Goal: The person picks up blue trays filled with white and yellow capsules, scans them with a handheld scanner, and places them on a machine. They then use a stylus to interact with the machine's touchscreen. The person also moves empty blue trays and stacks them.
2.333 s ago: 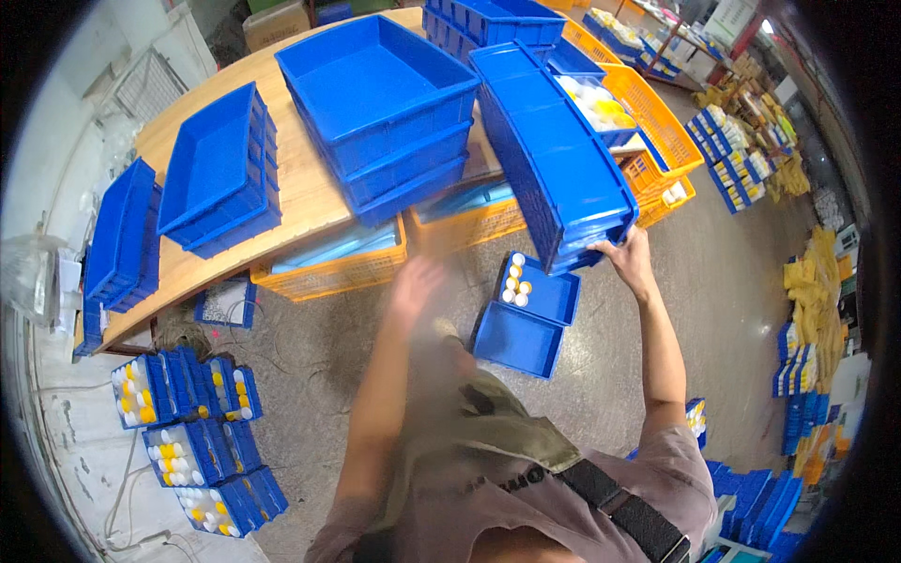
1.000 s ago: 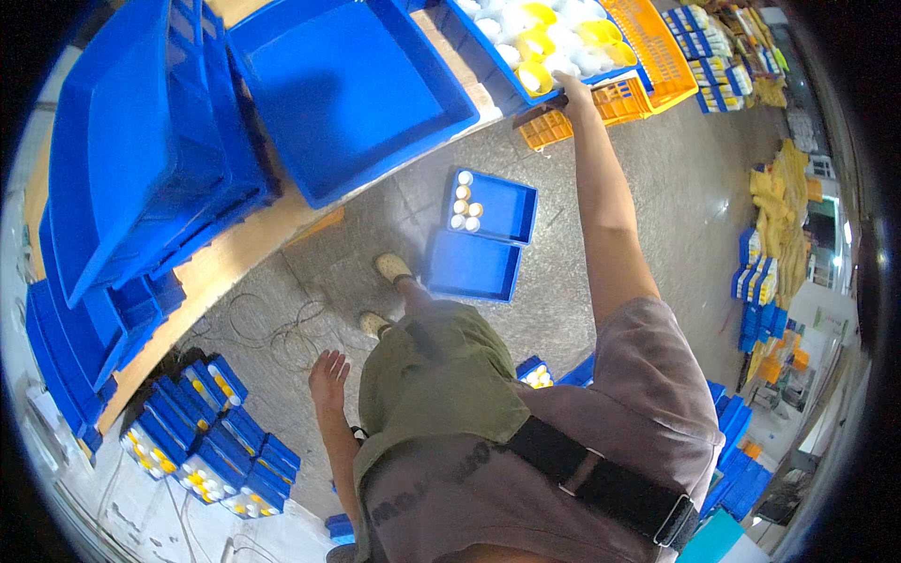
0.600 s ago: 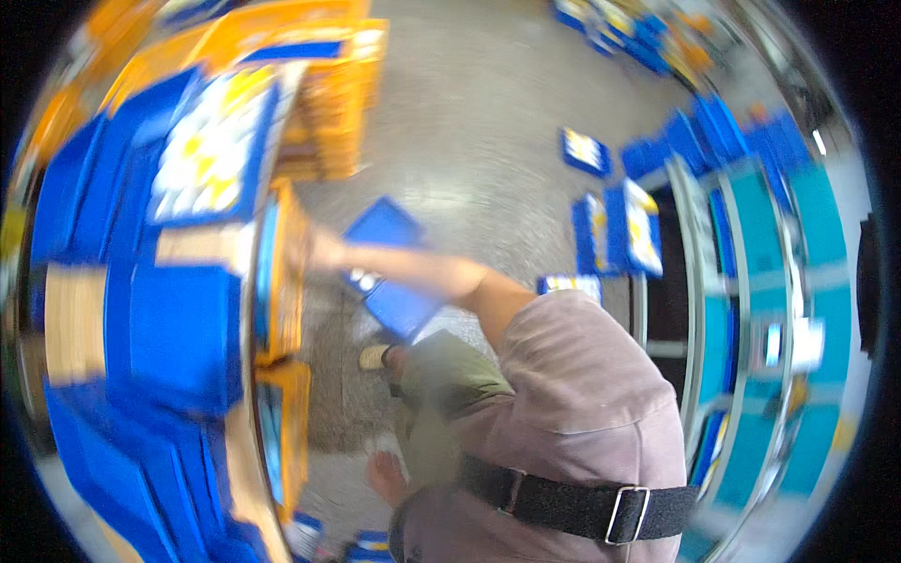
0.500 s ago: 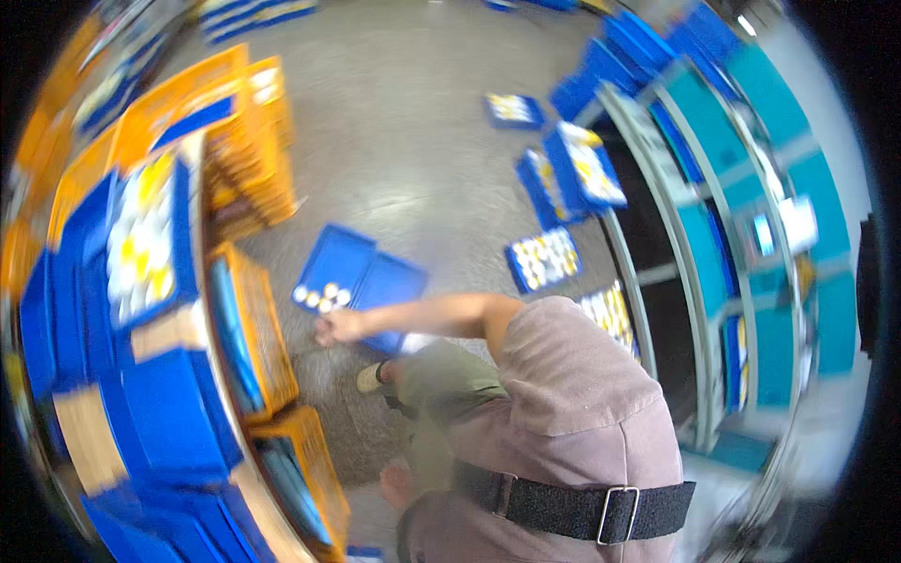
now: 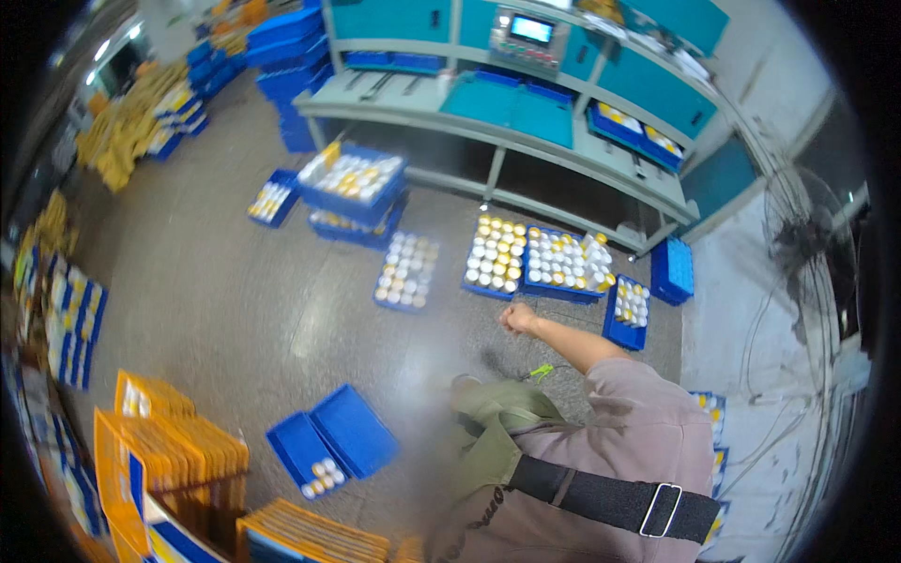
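Note:
My right hand [image 5: 517, 319] is held out in the air with its fingers curled closed, and nothing shows in it. In the picture it appears just below a blue crate [image 5: 492, 293] of small round containers with white and yellow caps. Beside that one is a second blue crate [image 5: 568, 294], where a few of the containers rise above the rest. Further right, a smaller group of white-capped containers stands in another blue crate [image 5: 612, 334]. My left hand is out of view.
A long workbench [image 5: 497, 138] with teal panels and a small control screen [image 5: 532, 28] runs along the back. Stacked blue crates [image 5: 352, 183] hold more containers. Two blue trays [image 5: 353, 428] lie at lower left near orange crates [image 5: 169, 460]. A green item [image 5: 541, 372] is on the floor.
My view has swung round to the right, so the workbench is now ahead and the orange crates are at lower left. My right arm has moved from over the blue trays toward the filled crates.

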